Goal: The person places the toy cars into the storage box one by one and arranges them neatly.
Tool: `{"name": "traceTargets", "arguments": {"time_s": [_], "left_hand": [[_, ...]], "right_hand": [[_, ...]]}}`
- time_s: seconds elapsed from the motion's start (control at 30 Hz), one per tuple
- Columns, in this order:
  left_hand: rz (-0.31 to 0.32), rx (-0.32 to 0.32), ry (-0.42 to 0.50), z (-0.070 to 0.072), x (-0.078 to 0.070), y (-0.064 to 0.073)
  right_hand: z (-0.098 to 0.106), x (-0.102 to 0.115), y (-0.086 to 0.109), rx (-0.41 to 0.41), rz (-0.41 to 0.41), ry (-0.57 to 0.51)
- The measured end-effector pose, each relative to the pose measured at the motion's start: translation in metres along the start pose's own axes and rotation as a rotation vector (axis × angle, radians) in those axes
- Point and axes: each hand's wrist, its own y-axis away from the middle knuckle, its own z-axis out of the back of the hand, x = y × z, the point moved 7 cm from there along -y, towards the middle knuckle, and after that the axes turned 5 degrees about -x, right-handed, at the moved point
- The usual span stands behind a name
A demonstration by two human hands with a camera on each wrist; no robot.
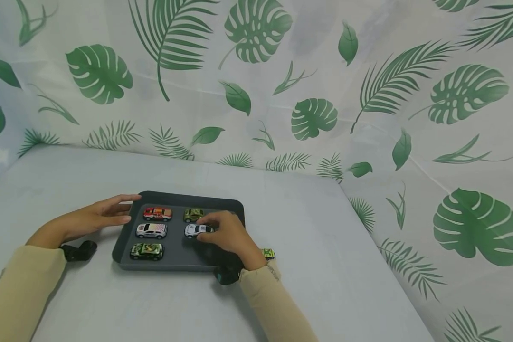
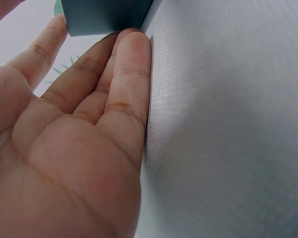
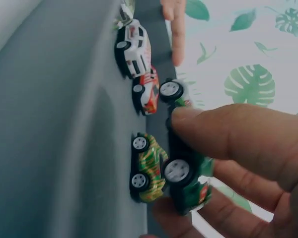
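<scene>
My right hand (image 1: 231,233) pinches a toy car (image 1: 198,231) between thumb and fingers over the middle of a dark grey tray (image 1: 184,260). The held toy car looks white in the head view; its green side and wheels show in the right wrist view, where it is tilted and lifted off the tray. My left hand (image 1: 91,219) touches the tray's left edge with fairly straight fingers. Along the tray's left side sit a red toy car (image 1: 157,213), a white toy car (image 1: 151,231) and a dark green toy car (image 1: 147,251). A camouflage toy car (image 3: 151,168) stands behind the held one.
A yellow-green toy car (image 1: 268,253) lies on the white tabletop (image 1: 320,266) right of the tray, partly hidden by the right wrist. Dark wrist cameras (image 1: 227,274) sit under both wrists. A leaf-patterned cloth (image 1: 265,90) stands behind the table and along its right.
</scene>
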Motion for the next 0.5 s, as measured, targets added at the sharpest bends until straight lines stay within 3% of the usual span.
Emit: {"name": "traceTargets", "arguments": {"time_s": [0.5], "left_hand": [[0.011,0.001,0.01,0.002,0.002,-0.001]], "right_hand": [[0.002,0.007,-0.016,0.067,-0.087,0.071]]}}
